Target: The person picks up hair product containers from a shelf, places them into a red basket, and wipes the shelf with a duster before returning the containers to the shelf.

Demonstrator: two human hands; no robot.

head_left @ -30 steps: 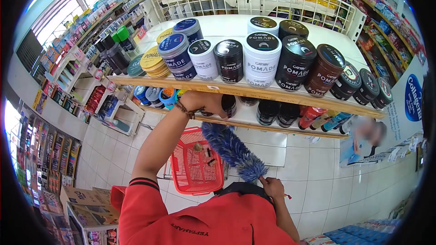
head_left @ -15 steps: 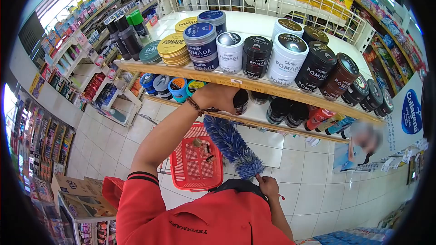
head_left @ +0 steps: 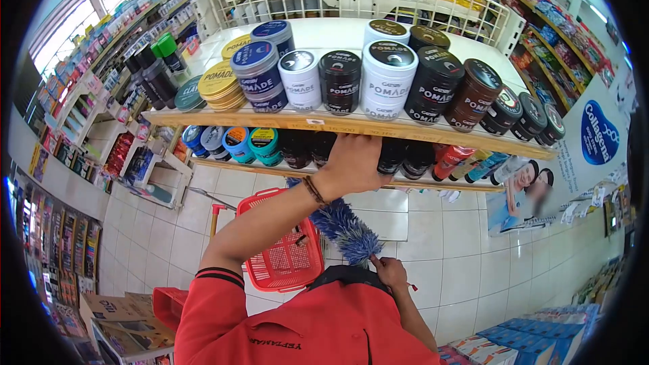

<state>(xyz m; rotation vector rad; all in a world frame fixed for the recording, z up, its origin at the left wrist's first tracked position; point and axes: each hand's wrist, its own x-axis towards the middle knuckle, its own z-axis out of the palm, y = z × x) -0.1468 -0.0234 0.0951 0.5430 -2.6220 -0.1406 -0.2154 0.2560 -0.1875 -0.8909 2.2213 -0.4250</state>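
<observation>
My left hand [head_left: 355, 167] reaches into the lower shelf, just under the wooden front edge [head_left: 324, 125] of the upper one. Its fingertips are hidden beneath that edge, so what it holds, if anything, does not show. Dark jars [head_left: 417, 160] stand close beside it on the right. My right hand [head_left: 390, 273] is closed around the end of a fluffy blue duster [head_left: 348, 230], which slants up and left below the shelf. On the upper shelf above are pomade jars, among them a white one [head_left: 388, 81] and a brown one [head_left: 473, 94].
A red basket [head_left: 287, 267] with small items stands below the shelf at the left. Blue and green jars [head_left: 264, 146] line the lower shelf's left part, and coloured tubes [head_left: 451, 161] its right. Cardboard boxes [head_left: 125, 321] are at the lower left, a poster [head_left: 602, 132] at the right.
My left hand has moved right along the lower shelf, away from the dark jar it was touching. The view has shifted, so the upper jars appear further left. My right hand still grips the duster.
</observation>
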